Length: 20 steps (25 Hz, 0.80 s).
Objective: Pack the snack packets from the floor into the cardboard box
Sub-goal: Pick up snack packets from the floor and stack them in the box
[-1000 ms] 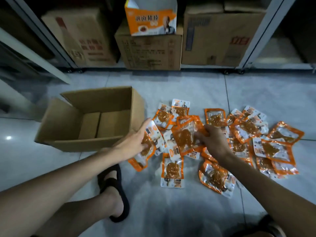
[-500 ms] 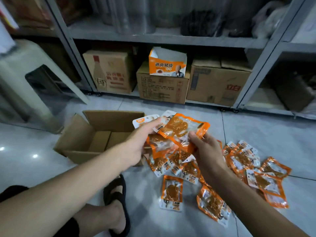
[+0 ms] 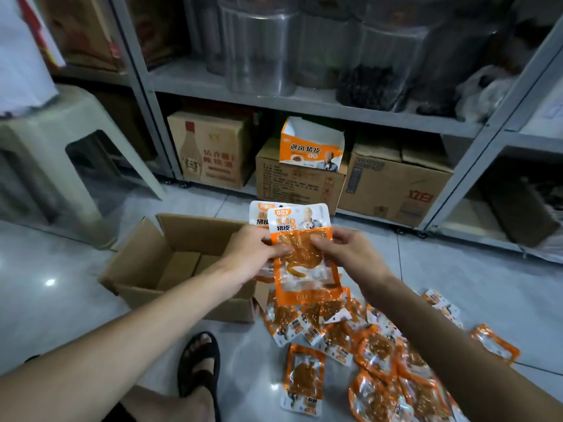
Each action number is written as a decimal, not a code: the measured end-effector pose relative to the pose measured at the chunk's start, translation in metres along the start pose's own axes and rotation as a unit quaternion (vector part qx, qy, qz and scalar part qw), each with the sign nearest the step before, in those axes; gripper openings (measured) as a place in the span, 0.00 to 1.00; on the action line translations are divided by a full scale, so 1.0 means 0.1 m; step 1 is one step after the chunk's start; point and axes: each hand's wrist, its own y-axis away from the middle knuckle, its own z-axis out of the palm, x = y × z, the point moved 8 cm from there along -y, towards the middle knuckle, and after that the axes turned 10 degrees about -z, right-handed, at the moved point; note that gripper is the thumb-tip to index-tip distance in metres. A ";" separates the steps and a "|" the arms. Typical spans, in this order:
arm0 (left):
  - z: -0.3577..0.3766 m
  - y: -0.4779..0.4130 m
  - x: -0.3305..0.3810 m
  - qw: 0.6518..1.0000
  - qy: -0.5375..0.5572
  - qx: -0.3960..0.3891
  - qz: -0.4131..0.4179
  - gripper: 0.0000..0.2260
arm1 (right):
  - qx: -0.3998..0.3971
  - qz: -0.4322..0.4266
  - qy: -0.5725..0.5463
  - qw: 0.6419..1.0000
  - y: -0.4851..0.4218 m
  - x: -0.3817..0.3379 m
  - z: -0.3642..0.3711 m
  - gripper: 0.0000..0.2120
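I hold a small stack of orange and white snack packets (image 3: 300,263) upright in front of me. My left hand (image 3: 254,257) grips the stack's left edge and my right hand (image 3: 344,254) pinches its right edge. The open cardboard box (image 3: 143,269) stands on the floor just left of my hands, and the part of its inside that shows is bare. Several more packets (image 3: 365,345) lie scattered on the tiles below and to the right of my hands, with one single packet (image 3: 304,379) nearest to me.
My foot in a black sandal (image 3: 199,363) rests on the tiles near the box. A metal shelf rack (image 3: 304,114) with cartons and an orange display box (image 3: 310,150) runs along the back. A pale plastic stool (image 3: 61,147) stands at the left.
Both hands have lifted packets off the floor pile and brought them together into an upright stack in front of me. The camera has tilted upward, showing more of the shelves.
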 end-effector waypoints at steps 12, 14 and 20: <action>-1.32 -1.60 -1.01 0.983 -0.153 0.102 0.014 0.12 | 0.038 0.159 0.043 0.986 -1.37 1.35 0.81 0.14; -1.46 -1.96 -1.48 0.984 -0.125 0.127 -0.026 0.26 | 0.018 0.138 0.113 0.984 -1.79 1.61 1.08 0.17; -1.68 -2.73 -2.46 0.973 -0.051 0.140 -0.176 0.41 | -0.130 0.100 0.406 0.899 -2.60 2.20 2.11 0.28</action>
